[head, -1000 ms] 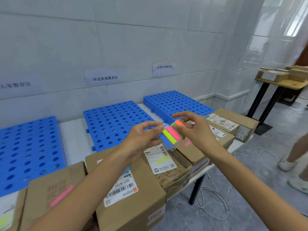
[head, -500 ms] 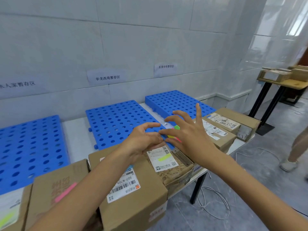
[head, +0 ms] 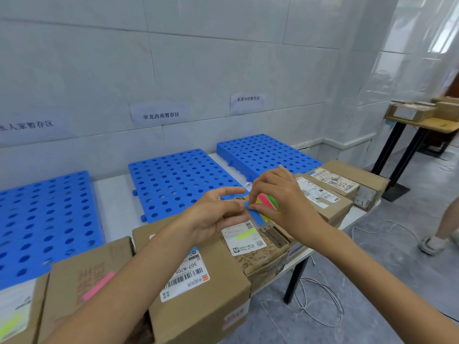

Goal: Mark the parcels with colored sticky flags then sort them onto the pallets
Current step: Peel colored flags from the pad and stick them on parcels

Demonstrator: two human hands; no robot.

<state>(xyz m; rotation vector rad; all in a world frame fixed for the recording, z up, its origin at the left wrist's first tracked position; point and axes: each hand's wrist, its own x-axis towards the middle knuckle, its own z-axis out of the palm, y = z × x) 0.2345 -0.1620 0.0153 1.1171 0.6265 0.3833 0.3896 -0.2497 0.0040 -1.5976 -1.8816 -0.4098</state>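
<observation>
Above front edge of counter (head: 116, 194) — my right hand (head: 283, 204) grips flag pad (head: 269, 203), left hand (head: 213, 214) pinches blue flag (head: 255, 216); I should peel slowly, one strip only.

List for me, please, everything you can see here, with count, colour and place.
pallets: three, blue, on the table by the wall
wall signs: three, white, above the pallets
parcels: at least six, brown, along the table's front edge
stuck flags: three, pink and yellow, on parcels
table: one, white, under the pallets
side table: one, tan top, far right
cables: white, on the floor
shoe: one, pale, right edge
flag pad: one, multicoloured, between both hands
left hand: grip on the pad's blue end
right hand: grip on the pad
</observation>
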